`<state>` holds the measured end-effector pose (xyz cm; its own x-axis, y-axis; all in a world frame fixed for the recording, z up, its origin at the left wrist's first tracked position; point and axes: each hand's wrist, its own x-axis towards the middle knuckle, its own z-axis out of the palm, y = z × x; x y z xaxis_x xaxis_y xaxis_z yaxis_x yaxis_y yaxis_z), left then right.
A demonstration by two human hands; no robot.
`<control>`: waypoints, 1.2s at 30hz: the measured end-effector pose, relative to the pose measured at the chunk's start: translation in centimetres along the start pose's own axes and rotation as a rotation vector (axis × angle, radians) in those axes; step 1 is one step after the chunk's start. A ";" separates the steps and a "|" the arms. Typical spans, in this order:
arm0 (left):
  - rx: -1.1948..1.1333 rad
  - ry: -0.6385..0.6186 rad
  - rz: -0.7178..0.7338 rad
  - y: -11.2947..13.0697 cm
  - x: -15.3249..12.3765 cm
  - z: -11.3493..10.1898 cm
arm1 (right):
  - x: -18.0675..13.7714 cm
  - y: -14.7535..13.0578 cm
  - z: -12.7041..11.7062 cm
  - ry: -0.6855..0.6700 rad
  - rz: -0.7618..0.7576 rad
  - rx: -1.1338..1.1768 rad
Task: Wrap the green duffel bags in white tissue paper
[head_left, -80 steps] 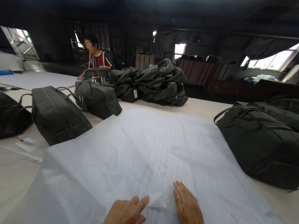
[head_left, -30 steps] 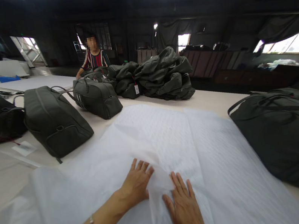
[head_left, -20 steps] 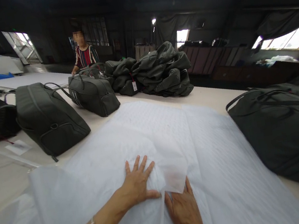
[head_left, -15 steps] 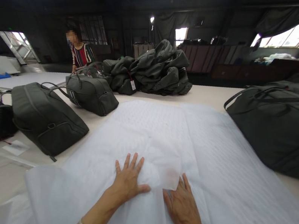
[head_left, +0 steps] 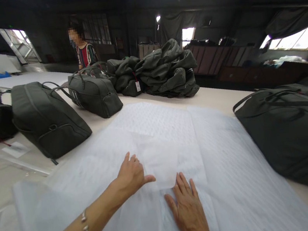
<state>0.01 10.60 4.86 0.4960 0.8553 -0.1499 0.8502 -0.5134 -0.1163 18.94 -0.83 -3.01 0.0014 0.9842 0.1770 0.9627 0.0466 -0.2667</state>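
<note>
Thin white translucent sheeting (head_left: pixel 227 166) lies in overlapping layers in front of me. Over its middle is my left hand (head_left: pixel 132 173), thumb stretched out to the right and the other fingers partly bent; nothing shows in its grip. My right hand (head_left: pixel 187 208) rests flat on the sheeting, fingers extended, with the fingertips at the lower edge of an upper layer. At the left, the sheeting has a raised, loose fold (head_left: pixel 32 207).
Dark green travel bags stand around the sheeting: one bag (head_left: pixel 50 117) at left, another (head_left: pixel 95 91) behind it, a large one (head_left: pixel 296 135) at right. A heap of soft bags (head_left: pixel 164 72) lies at the back. A person (head_left: pixel 86 54) in a striped top stands beyond the table (head_left: pixel 219 98).
My left hand has shifted slightly up, its spread fingers now bent. The upper layer's raised corner by my right hand now lies flatter, uncovering more of that hand's fingers.
</note>
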 end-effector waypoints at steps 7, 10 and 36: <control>-0.198 0.126 0.275 3.9 2.8 2.2 | -0.1 0.3 0.4 -0.037 -0.016 -0.026; -0.247 -0.026 0.230 5.0 2.5 4.0 | -0.2 0.4 0.6 -0.048 -0.007 -0.043; -0.309 -0.111 0.126 6.1 0.0 3.5 | -5.5 3.6 4.2 0.074 -0.216 -0.125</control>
<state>4.61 7.25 0.75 0.5924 0.7652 -0.2522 0.8054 -0.5542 0.2103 21.21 -5.34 -8.93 -0.1929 0.9383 0.2870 0.9687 0.2286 -0.0963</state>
